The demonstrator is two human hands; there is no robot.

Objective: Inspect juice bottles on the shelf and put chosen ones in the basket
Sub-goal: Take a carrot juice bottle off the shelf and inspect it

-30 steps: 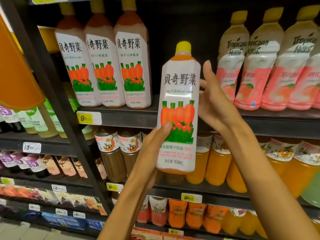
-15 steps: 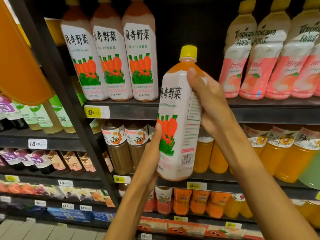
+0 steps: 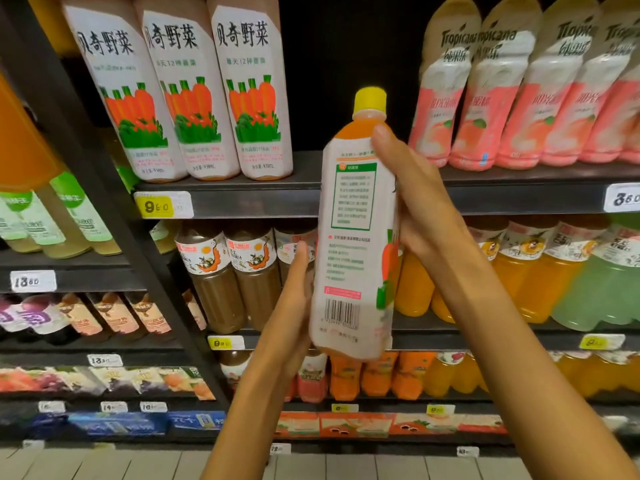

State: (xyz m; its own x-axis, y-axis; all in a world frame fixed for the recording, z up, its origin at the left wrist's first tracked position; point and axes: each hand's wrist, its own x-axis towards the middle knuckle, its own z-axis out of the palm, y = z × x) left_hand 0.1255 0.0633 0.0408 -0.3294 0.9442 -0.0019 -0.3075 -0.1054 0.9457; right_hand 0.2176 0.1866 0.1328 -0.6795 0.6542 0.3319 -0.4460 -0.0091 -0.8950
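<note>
I hold a tall carrot juice bottle [image 3: 353, 244] with a yellow cap upright in front of the shelf, its back label with text and barcode turned toward me. My right hand [image 3: 412, 199] grips its upper body, thumb across the shoulder just below the cap. My left hand [image 3: 294, 303] supports the lower left side, thumb pointing up along the label. Three matching carrot bottles [image 3: 180, 95] stand on the upper shelf [image 3: 263, 199] to the left. No basket is in view.
Pink Tropicana bottles [image 3: 512, 95] fill the upper shelf on the right. Below stand brown juice bottles [image 3: 235, 271] and orange ones [image 3: 530, 278]. A dark shelf upright [image 3: 104, 188] slants on the left, with more drinks beyond. Tiled floor shows at the bottom.
The bottle has been turned in my hands from its front carrot label to its back label with the barcode. The view moved closer to the shelf.
</note>
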